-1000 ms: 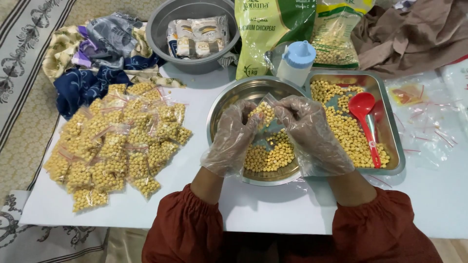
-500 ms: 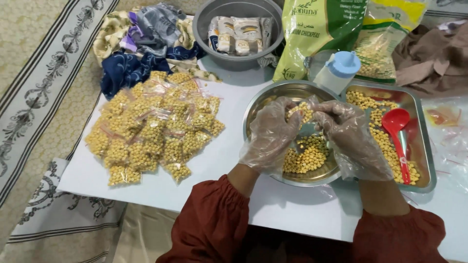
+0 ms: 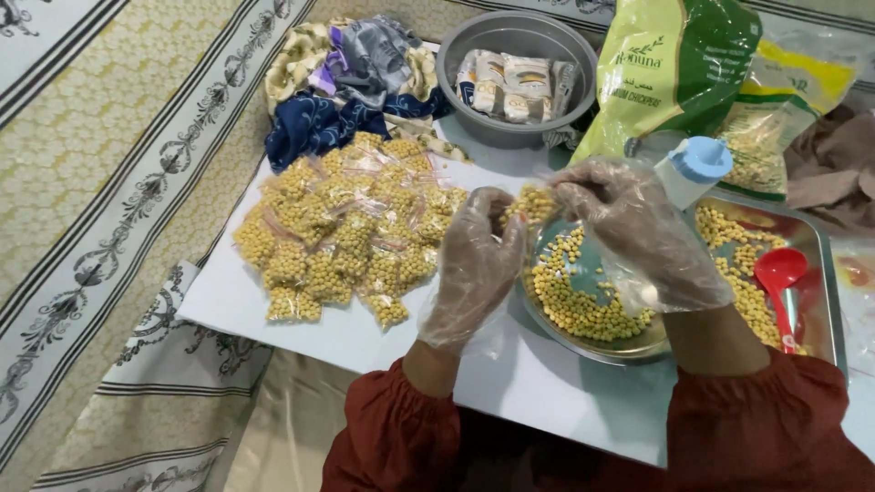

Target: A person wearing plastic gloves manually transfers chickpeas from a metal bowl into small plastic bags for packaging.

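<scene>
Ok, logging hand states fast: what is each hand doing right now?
Left hand: gloved, fingers closed on the small bag of chickpeas.
Right hand: gloved, fingertips pinching the same small bag from the other side, over the round metal bowl.

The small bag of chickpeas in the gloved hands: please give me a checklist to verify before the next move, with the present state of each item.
1. Both hands hold the bag: left hand and right hand pinch it, ok.
2. Bag holds chickpeas: ok.
3. Bag sealed: cannot tell.
4. Bag is above the bowl, so spills fall in: ok.
5. Gloves on both hands: ok.
6. Pile of filled bags within reach on the left: ok.
</scene>
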